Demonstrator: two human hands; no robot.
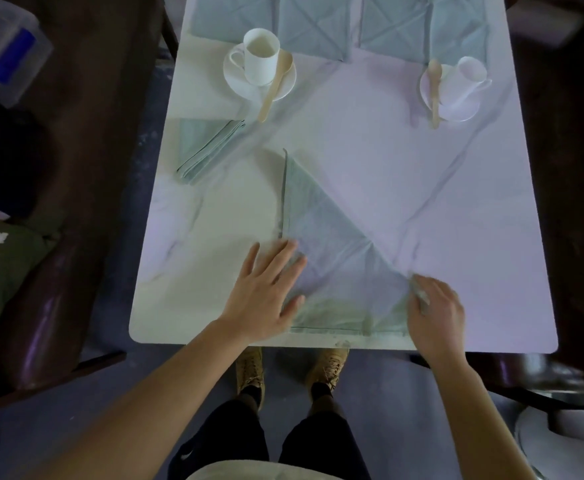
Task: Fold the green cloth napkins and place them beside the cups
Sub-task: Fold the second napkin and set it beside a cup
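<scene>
Working on a green napkin (332, 258) folded to a triangle, at the near middle of the counter (422, 168), long edge running from far left to near right. Pressing on its near left part with the left hand (266, 292), fingers (283, 258) straight and spread, gripping nothing; likely to pin the layers and stop the fold from sliding. Pinching the near right corner with the right hand (435, 313), fingers (420, 292) curled on the cloth; probably ready to bring this corner over for the next fold. Apparently finished: one folded napkin (207, 147) on the left side, just on the near side of the left cup (261, 57) and its saucer. Not yet served with a napkin: the right cup (470, 76). Waiting along the far edge: several flat napkins (318, 26), kept well apart from the working place. Advisable to lift the corner slowly, for keeping the edges matched
</scene>
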